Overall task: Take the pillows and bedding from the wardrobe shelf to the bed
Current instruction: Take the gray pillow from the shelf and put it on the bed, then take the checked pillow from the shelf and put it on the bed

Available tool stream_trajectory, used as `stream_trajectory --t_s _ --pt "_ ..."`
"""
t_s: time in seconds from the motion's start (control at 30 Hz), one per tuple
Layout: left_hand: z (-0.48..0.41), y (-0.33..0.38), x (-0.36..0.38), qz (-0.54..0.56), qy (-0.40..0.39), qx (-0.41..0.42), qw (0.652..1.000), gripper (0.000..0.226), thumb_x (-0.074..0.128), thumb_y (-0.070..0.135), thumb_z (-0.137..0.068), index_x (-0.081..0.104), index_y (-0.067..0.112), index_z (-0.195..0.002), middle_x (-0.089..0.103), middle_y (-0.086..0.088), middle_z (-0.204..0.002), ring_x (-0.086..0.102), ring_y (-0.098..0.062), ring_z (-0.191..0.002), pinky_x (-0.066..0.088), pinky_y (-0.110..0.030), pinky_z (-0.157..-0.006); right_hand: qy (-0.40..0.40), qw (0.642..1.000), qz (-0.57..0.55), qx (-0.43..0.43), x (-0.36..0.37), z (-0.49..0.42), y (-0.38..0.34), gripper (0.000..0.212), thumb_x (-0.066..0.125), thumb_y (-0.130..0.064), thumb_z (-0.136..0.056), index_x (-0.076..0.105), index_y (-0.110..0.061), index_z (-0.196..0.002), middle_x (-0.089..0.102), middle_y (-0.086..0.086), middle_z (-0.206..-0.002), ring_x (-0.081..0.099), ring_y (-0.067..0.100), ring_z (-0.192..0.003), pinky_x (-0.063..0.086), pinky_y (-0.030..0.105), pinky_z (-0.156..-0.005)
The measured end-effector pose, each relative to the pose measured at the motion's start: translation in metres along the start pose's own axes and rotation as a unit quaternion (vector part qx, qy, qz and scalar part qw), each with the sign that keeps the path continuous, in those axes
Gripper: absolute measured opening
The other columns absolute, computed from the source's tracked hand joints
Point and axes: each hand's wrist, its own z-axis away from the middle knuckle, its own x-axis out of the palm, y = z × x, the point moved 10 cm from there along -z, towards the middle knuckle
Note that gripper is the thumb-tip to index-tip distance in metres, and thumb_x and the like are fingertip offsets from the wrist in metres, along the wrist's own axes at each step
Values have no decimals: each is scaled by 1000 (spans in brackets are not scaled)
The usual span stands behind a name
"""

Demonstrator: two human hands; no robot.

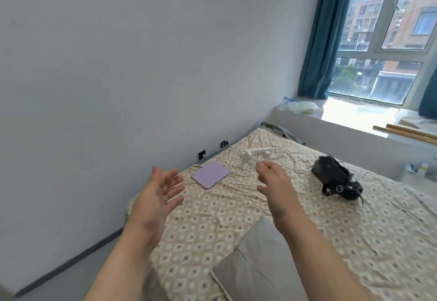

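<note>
1. The pillow [257, 262] is grey and plain, with a seam line across its cover; it lies on the bed [354, 229] at the near edge, low in the view, and the right forearm crosses over part of it.
2. The bed is covered by a cream sheet with a small diamond pattern; the cloth is creased in several places.
3. The left hand [156, 196] is held over the bed's left edge, palm turned inward, fingers spread and relaxed – it grasps nothing; the right hand [276, 187] faces it with loosely bent fingers, also grasping nothing; both hang above the sheet, apart from the pillow.
4. Beyond the hands lies a flat purple pad [210, 174]; near it is a white power strip [259, 152], and a thin white cable [254, 196] trails from that area toward the near side, passing under the right hand.
5. A black bag [335, 177] sits on the sheet to the right, well apart from the pillow.
6. A pale wall [118, 64] runs along the bed's left side; at the far end a teal curtain [324, 35] hangs beside a window [387, 35].
7. On the sill [354, 116] rest a plastic bag [300, 107] and, further right, some wooden sticks [411, 131].
</note>
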Motion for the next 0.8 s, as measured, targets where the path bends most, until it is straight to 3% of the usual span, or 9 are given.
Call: stream_trajectory --t_s 0.13,0.23,0.3,0.4,0.53,0.6,0.7,0.8 --pt "72 70 -48 -8 59 86 995 38 41 45 -96 63 15 -105 65 -9 -112 61 -23 -106 48 -37 -89 -88 994 -31 -62 51 43 -63 11 53 -26 -96 61 -22 -102 60 -9 -101 57 9 -99 47 34 -87" --pt "119 115 -87 -39 113 137 983 38 56 43 -78 66 18 -103 68 -6 -108 62 -24 -108 48 -38 -91 -151 983 -58 -91 95 78 -96 23 58 -29 -91 60 -18 -112 61 -8 -107 58 11 -102 45 28 -80" --pt "164 141 -124 -43 170 174 969 41 57 45 -72 67 19 -103 69 -4 -109 62 -23 -109 48 -36 -90 -213 970 -51 -102 136 111 -113 35 57 -39 -82 60 -21 -112 62 -9 -109 59 9 -102 44 29 -81" --pt "240 160 -177 -58 243 206 946 47 60 50 -69 68 21 -105 70 -2 -111 63 -18 -110 47 -35 -93 -305 945 -50 -110 191 170 -129 34 59 -36 -85 61 -19 -114 62 -7 -110 58 4 -102 46 32 -90" --pt "345 174 -248 -74 337 233 909 38 69 46 -77 68 24 -108 72 1 -111 63 -13 -111 45 -38 -102 -404 906 -49 -113 253 256 -138 45 58 -41 -73 62 -17 -112 63 -5 -108 58 7 -106 46 35 -97" --pt "401 181 -282 -78 384 246 886 40 70 47 -74 68 25 -108 72 2 -110 62 -13 -113 44 -38 -103 -454 881 -58 -119 283 301 -142 36 64 -35 -79 62 -18 -111 63 -6 -110 57 4 -107 45 39 -100" --pt "484 196 -322 -92 452 263 848 68 73 70 -53 69 28 -107 73 6 -109 63 -10 -111 45 -35 -100 -515 845 -64 -133 327 371 -147 20 61 -29 -90 62 -23 -110 63 -7 -114 57 4 -109 44 44 -103" --pt "569 210 -360 -110 512 265 810 45 59 56 -70 66 32 -108 70 5 -115 61 -11 -115 43 -37 -104 -580 798 -70 -147 371 457 -162 16 54 -23 -96 62 -24 -110 64 -8 -114 57 6 -110 44 44 -103"
